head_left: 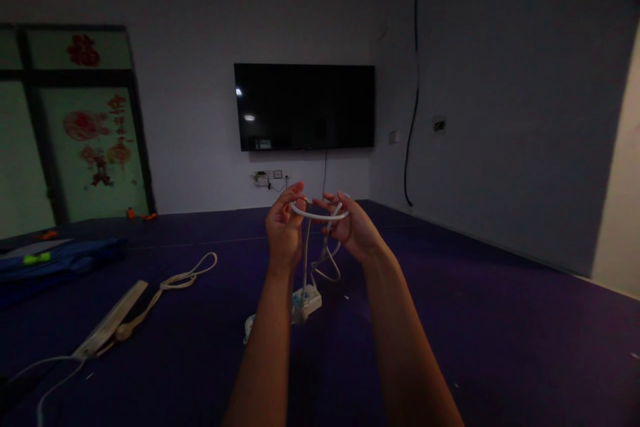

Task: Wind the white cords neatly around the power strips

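Observation:
A white power cord (320, 217) is stretched in a curve between my two raised hands. My left hand (286, 227) pinches it between thumb and fingers. At the other end of the curve, my right hand (353, 227) is closed on the same cord, its thumb and fingertips bent around it. More of the cord hangs in loose loops below the hands. Under them a white power strip (313, 300) with blue sockets lies on the dark surface, a plug in it and its near part hidden behind my left forearm.
Left on the purple-blue surface (200, 333) lies another white power strip (113, 320), its cord (183, 278) bundled beside it. Farther left is blue cloth (65, 263) with a yellow-green item (37, 258). A television (305, 107) hangs on the far wall; a black cable (414, 113) runs down the right wall.

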Tool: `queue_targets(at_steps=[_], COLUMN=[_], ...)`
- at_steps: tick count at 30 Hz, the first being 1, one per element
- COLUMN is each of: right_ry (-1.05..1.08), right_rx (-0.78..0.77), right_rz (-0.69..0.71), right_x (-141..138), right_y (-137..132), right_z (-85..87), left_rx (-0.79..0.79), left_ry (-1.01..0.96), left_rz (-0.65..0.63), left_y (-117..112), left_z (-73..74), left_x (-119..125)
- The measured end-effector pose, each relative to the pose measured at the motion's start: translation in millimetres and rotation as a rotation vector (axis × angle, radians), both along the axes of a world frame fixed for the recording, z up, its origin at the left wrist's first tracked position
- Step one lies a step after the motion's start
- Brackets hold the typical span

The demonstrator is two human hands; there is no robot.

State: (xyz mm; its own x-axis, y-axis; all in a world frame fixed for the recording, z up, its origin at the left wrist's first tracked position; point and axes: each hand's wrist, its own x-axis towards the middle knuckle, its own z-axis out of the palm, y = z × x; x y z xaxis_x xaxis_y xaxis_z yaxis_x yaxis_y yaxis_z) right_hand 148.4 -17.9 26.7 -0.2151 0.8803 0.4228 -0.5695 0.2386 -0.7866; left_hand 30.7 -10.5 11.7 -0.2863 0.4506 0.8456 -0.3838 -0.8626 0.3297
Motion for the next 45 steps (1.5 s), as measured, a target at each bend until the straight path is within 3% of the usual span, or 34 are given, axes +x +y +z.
queue_targets(at_steps=[5, 9, 15, 22, 25, 29, 33, 40, 45], right_ry=[-0.011, 0.042, 0.109, 0.147, 0.182, 0.215, 0.306, 0.359, 0.227], right_rx=[0.018, 0.033, 0.097, 0.082, 0.098, 0.106, 0.116, 0.111, 0.045], right_rz=[0.093, 0.037, -0.013, -0.065, -0.087, -0.131, -0.186, -0.384, -0.24], right_x=[-6.4, -7.4, -4.0, -3.1, -2.3, 3.5, 14.3, 28.6, 37.6], right_y=[0.3, 7.3, 20.1, 13.2, 10.1, 8.6, 9.1, 12.8, 6.3], right_z=[-1.3, -3.2, -6.1, -2.0, -0.8, 0.6, 1.3, -2.1, -2.9], left_rx=[-0.029, -0.112, -0.304, -0.504, -0.591, -0.537, -0.544, -0.585, -0.611], left_ry=[-0.013, 0.055, 0.461, 0.707, 0.931, 1.116, 0.985, 0.641, 0.461], left_rz=[-0.028, -0.016, 0.055, 0.238, 0.174, 0.068, 0.014, -0.199, -0.28], left_y=[-6.6, -6.1, -2.1, 8.5, 14.4, 18.8, 14.8, -3.6, -13.2], left_z=[2.2, 0.8, -2.2, -12.5, -24.2, -33.5, -30.0, -12.9, -1.7], left_x=[0.9, -0.8, -8.4, -6.3, -1.8, 2.1, 0.0, -3.6, -12.3])
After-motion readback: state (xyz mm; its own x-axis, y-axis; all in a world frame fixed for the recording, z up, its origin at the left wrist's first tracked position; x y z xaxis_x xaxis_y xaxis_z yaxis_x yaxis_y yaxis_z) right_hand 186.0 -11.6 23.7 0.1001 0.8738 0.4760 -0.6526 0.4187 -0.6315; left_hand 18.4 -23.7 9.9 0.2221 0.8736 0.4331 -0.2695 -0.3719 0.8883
